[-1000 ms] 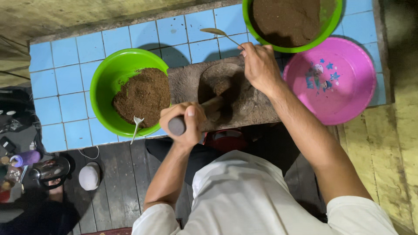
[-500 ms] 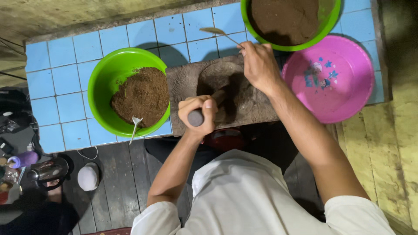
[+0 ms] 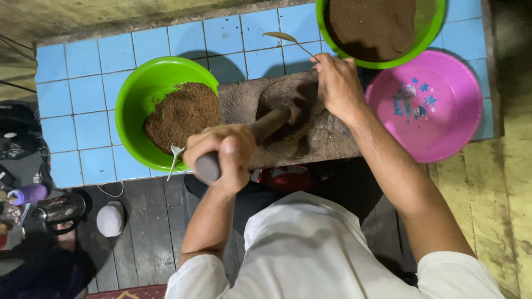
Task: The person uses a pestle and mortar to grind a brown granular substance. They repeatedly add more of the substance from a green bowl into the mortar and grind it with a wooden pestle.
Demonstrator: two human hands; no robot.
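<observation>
My left hand (image 3: 221,155) grips a long wooden pestle (image 3: 269,124) whose lower end sits in the hollow of a grey stone mortar slab (image 3: 332,141). My right hand (image 3: 335,83) rests on the slab's far right rim beside the hollow. Dark brown ground matter lies in the hollow. A green bowl (image 3: 133,91) to the left holds a heap of brown powder and a small spoon (image 3: 175,158) at its near rim.
Another green bowl (image 3: 429,33) of dark powder stands at the top right with a metal spoon (image 3: 288,40) beside it. A pink basin (image 3: 443,116) sits at the right. All rest on a blue-tiled counter (image 3: 77,83). A metal kettle (image 3: 58,209) and white cap (image 3: 110,219) lie below left.
My left hand has lifted the pestle's handle up toward the camera while its tip stays in the mortar hollow. The right hand has stayed on the slab's rim.
</observation>
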